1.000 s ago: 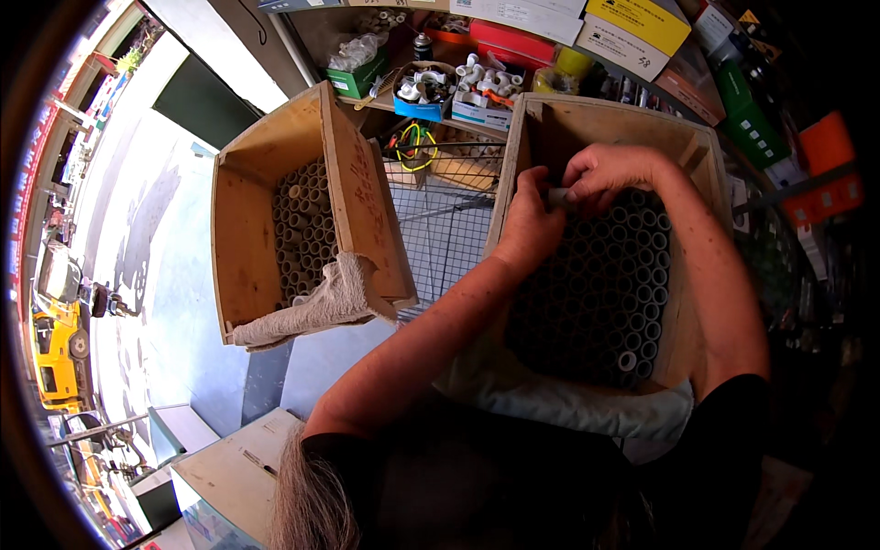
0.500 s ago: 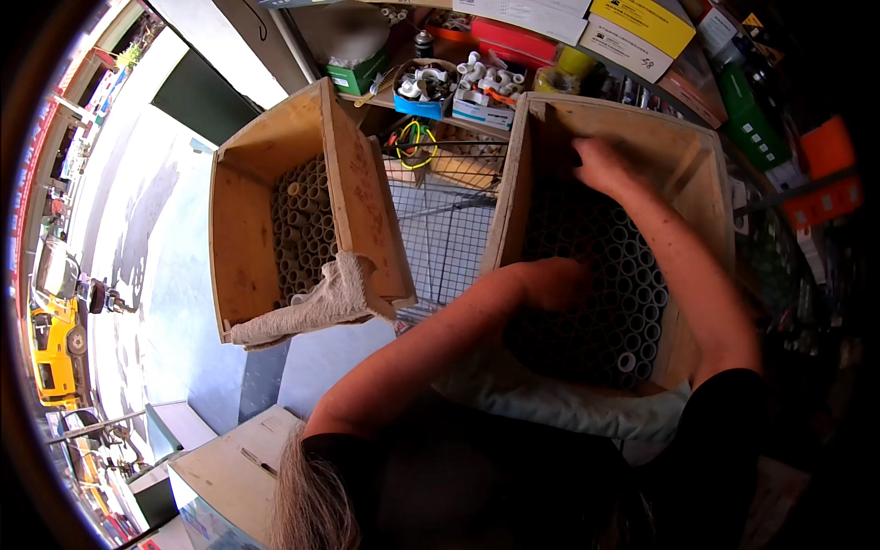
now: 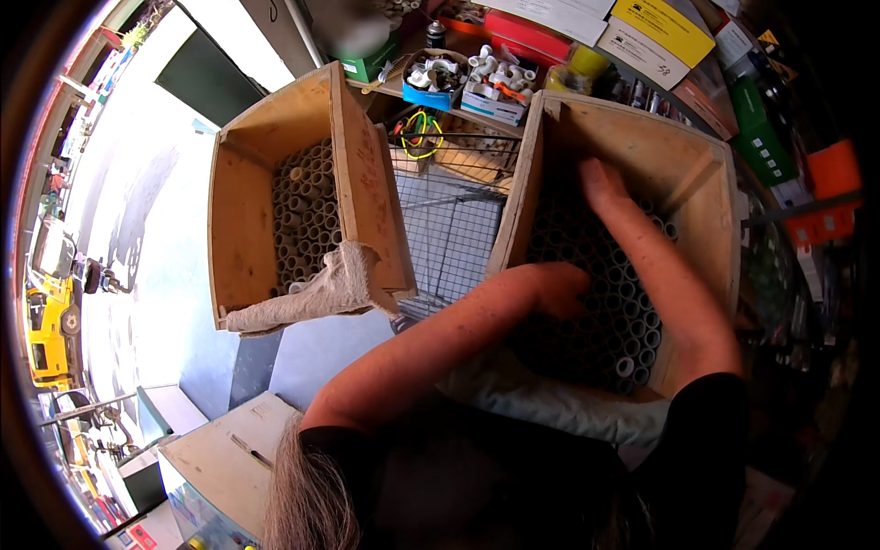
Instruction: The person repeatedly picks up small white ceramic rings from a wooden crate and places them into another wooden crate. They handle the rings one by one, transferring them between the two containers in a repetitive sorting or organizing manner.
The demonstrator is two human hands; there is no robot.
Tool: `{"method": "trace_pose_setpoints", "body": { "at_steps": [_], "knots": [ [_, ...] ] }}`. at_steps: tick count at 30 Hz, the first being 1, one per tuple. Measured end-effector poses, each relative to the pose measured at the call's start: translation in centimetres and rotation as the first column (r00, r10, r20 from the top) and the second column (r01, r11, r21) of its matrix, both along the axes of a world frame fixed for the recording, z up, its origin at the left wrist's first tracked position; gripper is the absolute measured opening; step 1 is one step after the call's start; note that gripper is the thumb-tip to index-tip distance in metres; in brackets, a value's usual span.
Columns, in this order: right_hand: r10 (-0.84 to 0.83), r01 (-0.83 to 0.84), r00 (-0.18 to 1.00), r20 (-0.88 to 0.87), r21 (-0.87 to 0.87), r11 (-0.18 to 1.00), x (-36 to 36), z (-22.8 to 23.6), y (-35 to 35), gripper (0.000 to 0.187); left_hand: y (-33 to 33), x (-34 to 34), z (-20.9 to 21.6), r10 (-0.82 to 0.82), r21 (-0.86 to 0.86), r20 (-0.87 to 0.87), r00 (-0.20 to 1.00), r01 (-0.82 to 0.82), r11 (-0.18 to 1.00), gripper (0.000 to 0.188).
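Both my hands are down in the R-hand wooden box (image 3: 515, 188), among short pale tubes (image 3: 649, 338) packed upright, ends facing up. R hand (image 3: 602, 186) is by the box's far edge, toward the far L corner; fingers lost in shadow, so can't tell if they're spread or pinching a tube. L hand (image 3: 561, 291) is approx. midway along the L edge, fingers dipping in the dark over the tubes; grip hidden too, can't tell. No tube clearly visible in either. One brighter tube (image 3: 625, 367) sits nr the near R corner, lit better than the rest.

Handling notes (my judgement): go by feel, since the L half is v. dark. Best to pinch one tube at the rim, thumb vs. 1-2 fingers, and keep it vertical so it doesn't knock its neighbours. Keep wrists apart; R forearm slants in from the R side, L forearm from the near L, so a crossover would block the view. Easy pressure only, as loose tubes could tip. Padded cloth (image 3: 568, 410) along the near edge should be kinder to lean on than bare wood.

L-hand wooden box (image 3: 240, 247), also w/ tubes, stands apart, past the wire grid (image 3: 446, 243); neither hand's nr it.
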State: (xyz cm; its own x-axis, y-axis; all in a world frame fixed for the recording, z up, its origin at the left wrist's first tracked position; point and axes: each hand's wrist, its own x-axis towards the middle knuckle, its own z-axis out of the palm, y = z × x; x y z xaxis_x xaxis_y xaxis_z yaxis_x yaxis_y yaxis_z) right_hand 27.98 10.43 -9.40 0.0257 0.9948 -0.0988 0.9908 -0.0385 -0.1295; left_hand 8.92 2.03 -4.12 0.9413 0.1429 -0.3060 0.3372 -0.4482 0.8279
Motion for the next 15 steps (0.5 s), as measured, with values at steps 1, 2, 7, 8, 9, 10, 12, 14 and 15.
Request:
{"method": "trace_pose_setpoints", "body": {
  "at_steps": [1,2,7,8,9,10,12,14,15],
  "knots": [
    [-0.008,0.008,1.000,-0.021,0.001,1.000,-0.2,-0.4,0.1,0.025,0.1,0.0,0.0,-0.012,0.003,-0.009,1.000,0.012,1.000,0.037],
    [-0.017,0.017,0.999,-0.042,0.002,1.000,-0.3,-0.8,0.2,0.026,0.1,0.0,0.0,-0.012,0.002,-0.012,1.000,0.012,1.000,0.037],
    [0.072,-0.056,0.993,0.090,-0.171,0.984,-0.5,-1.4,0.5,0.026,0.1,0.1,0.9,-0.054,0.003,-0.082,0.995,0.054,0.999,0.039],
    [0.083,-0.059,0.989,0.119,-0.189,0.980,-0.4,-1.2,0.5,0.025,0.1,0.1,0.8,-0.043,-0.009,-0.078,0.996,0.042,0.999,0.039],
    [0.039,-0.027,0.997,0.065,-0.167,0.986,-0.2,-1.0,0.5,0.026,0.1,0.0,0.8,-0.032,-0.020,-0.075,0.997,0.031,0.999,0.040],
    [-0.003,0.005,1.000,0.011,-0.144,0.990,-0.2,-0.4,0.5,0.026,0.2,-0.1,0.9,-0.020,-0.029,-0.070,0.997,0.018,0.999,0.040],
    [-0.044,0.044,0.999,0.005,-0.164,0.985,-0.5,0.6,0.7,0.027,0.2,-0.1,0.9,-0.015,-0.023,-0.075,0.997,0.013,1.000,0.041],
    [-0.033,0.058,0.994,0.104,-0.242,0.968,-0.8,1.6,1.3,0.028,0.2,-0.1,0.7,-0.022,-0.011,-0.065,0.998,0.021,1.000,0.041],
    [-0.057,0.074,0.995,0.078,-0.241,0.968,-0.9,2.1,1.3,0.029,0.2,-0.1,0.2,-0.032,-0.003,-0.055,0.998,0.032,0.999,0.042]
  ]
}}
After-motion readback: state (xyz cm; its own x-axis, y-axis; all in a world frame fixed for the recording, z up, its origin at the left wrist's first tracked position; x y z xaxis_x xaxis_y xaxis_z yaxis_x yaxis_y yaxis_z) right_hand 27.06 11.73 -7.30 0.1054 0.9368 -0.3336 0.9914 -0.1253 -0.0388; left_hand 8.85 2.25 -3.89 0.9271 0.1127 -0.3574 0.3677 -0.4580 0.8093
